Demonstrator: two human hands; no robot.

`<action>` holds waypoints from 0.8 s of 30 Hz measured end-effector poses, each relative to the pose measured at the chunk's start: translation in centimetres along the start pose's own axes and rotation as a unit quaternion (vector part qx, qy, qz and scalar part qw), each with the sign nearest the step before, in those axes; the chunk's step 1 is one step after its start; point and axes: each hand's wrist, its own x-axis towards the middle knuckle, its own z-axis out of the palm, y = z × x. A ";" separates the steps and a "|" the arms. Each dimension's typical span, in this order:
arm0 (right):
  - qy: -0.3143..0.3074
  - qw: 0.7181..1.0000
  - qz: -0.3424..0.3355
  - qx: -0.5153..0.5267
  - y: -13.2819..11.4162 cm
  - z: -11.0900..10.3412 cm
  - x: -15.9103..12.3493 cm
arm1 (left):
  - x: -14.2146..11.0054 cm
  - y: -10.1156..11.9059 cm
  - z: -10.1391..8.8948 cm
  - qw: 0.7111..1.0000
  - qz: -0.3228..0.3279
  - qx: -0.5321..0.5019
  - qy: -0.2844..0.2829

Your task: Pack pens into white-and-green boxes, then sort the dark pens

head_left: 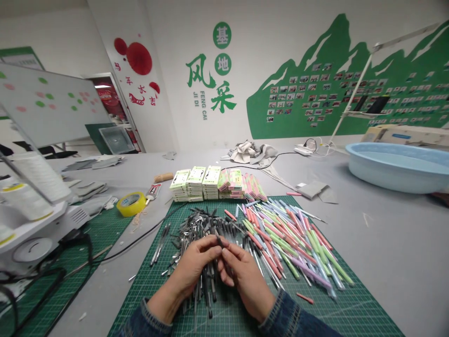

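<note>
The green mat [354, 313] is partly covered by coloured pens [286, 241] and, to their left, black pens [198, 227]. Over the black ones, the left hand [194, 264] and right hand [245, 274] are held together. A small dark piece [220, 241] (mostly hidden by fingers) is pinched between both hands' fingertips, just beyond the thumbs.
</note>
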 end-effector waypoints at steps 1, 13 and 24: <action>0.001 1.000 0.002 -0.010 0.0 0.0 0.0 | 0.1 0.1 -0.1 1.000 0.003 0.009 0.001; 0.046 0.995 -0.019 -0.082 -0.1 -0.4 0.0 | -0.3 3.2 -16.8 0.694 -0.085 0.624 0.348; 0.060 0.994 -0.018 -0.086 -0.2 -0.3 0.1 | 0.1 2.0 -17.4 0.657 -0.123 0.685 0.290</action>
